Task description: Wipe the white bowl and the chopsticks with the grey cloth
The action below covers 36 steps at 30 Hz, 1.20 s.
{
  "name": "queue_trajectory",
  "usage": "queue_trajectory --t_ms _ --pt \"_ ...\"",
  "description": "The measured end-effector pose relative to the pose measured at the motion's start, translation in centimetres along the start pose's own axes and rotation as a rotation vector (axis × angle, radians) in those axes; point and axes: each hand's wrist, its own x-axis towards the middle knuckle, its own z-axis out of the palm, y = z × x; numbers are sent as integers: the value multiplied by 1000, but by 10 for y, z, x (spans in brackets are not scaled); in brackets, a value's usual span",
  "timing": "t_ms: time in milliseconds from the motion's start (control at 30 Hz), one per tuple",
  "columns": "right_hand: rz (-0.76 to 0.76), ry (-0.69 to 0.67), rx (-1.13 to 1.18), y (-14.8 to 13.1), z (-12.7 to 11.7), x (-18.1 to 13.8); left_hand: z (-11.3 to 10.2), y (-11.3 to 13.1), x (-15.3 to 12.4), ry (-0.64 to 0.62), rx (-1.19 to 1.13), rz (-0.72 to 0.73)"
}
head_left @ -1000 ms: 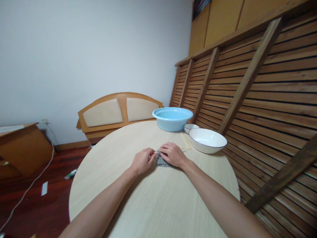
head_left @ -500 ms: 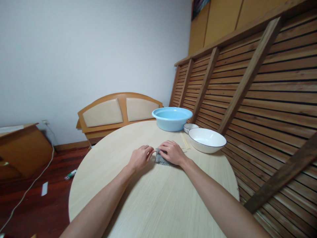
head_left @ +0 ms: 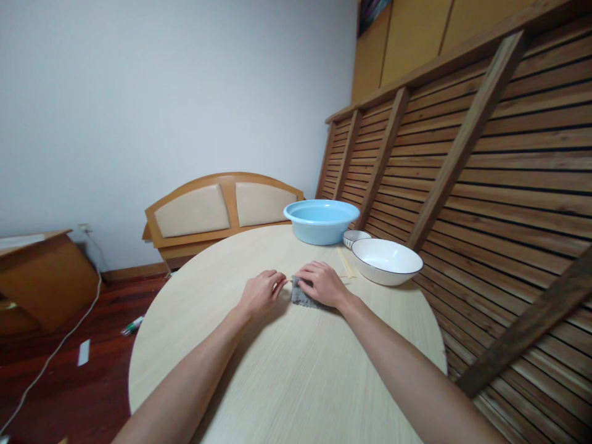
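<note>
My left hand [head_left: 264, 292] is closed, pinching the left end of a thin chopstick [head_left: 289, 280] between thumb and fingertips. Over the middle of that chopstick lies a grey cloth [head_left: 303, 296] with a scalloped edge, and my right hand [head_left: 320, 283] presses it closed around the stick. The fingers and the cloth hide the chopstick's middle; its far end shows just past my right hand. A pair of pale chopsticks [head_left: 345, 261] rests on the round table [head_left: 296, 370] beyond that hand, beside the white bowl [head_left: 387, 262].
A light blue basin [head_left: 322, 223] stands at the table's far edge. Close to it is a small patterned bowl [head_left: 356, 238]. A slatted wooden frame [head_left: 462, 203] leans along the right side, and a headboard [head_left: 222, 209] stands behind the table.
A little more of the chopstick shows between my left hand and the cloth. Both hands stay in nearly the same place, and the bowls and basin have not moved.
</note>
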Motion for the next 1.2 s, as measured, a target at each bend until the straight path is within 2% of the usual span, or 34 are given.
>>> queue_trajectory --t_ms 800,1200 --pt "84 16 -15 17 -3 -8 -4 -25 -1 20 -67 -154" --pt "121 34 11 28 -4 -12 -10 -54 2 87 -351 -336"
